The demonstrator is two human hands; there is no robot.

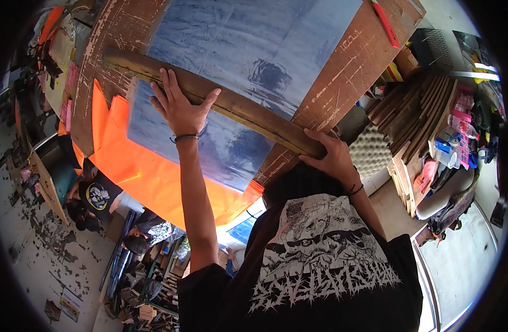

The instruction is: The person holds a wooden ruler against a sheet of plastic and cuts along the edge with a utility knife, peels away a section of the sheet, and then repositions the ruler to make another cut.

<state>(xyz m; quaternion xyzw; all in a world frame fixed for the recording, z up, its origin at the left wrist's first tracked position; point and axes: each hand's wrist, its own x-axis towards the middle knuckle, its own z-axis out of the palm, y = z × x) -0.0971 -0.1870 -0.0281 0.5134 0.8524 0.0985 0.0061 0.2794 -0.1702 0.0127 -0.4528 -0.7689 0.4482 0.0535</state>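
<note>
A long dark wooden bar (237, 106) lies diagonally across a glossy blue sheet (254, 50) on a scratched brown table (342, 83). My left hand (179, 108) rests on the bar's left part and the sheet below it, its fingers spread and thumb out. At the bar's right end, my right hand (334, 157) has its thumb and fingers on either side of the wood. Orange sheet material (148, 171) lies beneath the blue sheet's lower left part and hangs over the near table edge. Both wrists wear dark bracelets.
A red cutter-like tool (385, 25) lies near the table's upper right corner. Stacked wooden strips (414, 116) and a pink basket (463, 124) stand to the right. Two other people (99, 193) are at the lower left, near piled wood pieces (154, 276).
</note>
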